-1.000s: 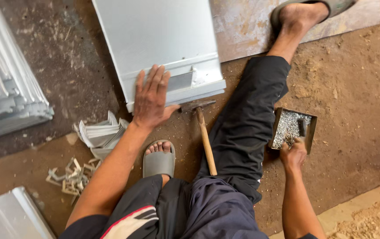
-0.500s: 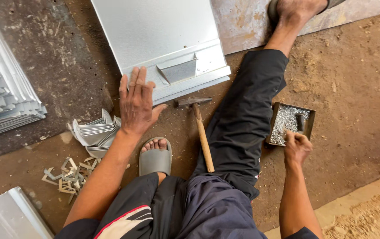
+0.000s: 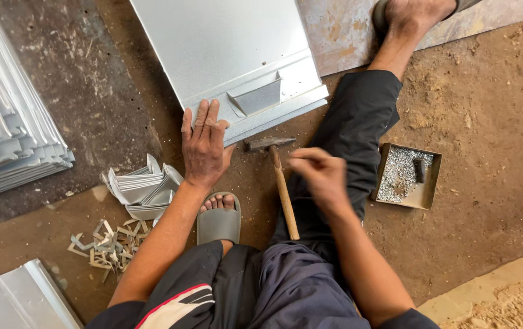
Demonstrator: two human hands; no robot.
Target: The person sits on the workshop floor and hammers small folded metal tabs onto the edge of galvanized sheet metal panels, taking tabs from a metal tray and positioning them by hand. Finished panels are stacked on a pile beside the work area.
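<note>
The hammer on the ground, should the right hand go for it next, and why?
Probably not quite yet. The right hand is in the air over the leg, blurred, so whether its fingers carry anything from the small tray cannot be told. The left hand presses flat on the metal panel. A sensible small move: bring the right hand to the panel's folded edge, then take the hammer lying just beside it.

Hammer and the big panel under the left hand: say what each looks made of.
Hammer: handle looks like bare pale wood, worn; head looks like dark dull metal, probably steel. Panel: thin sheet metal, matte silver-grey, with sharply folded edges, possibly galvanised steel or aluminium.
</note>
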